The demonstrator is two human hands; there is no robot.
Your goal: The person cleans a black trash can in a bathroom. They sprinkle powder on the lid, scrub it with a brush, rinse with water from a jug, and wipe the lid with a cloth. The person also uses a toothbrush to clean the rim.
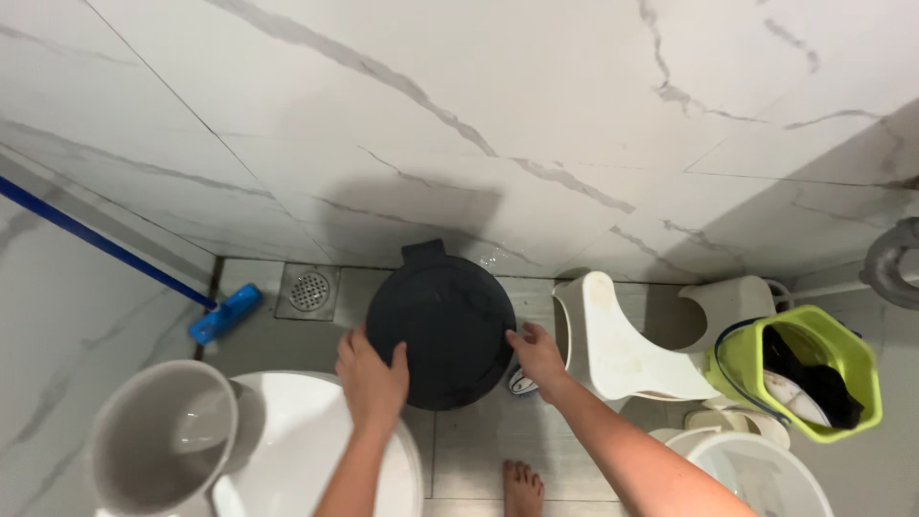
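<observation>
A round black lidded bin stands on the grey tiled floor against the marble wall. My left hand grips its near left rim, fingers curled over the lid's edge. On the near right edge, my right hand presses the side of the bin. Both arms reach in from the bottom of the view. A small white and blue thing lies on the floor under my right wrist, mostly hidden.
A white toilet bowl with a raised grey lid sits at bottom left. A floor drain and a blue-handled squeegee lie left. A white step stool, a green bucket and a white bucket stand right. A bare foot shows below.
</observation>
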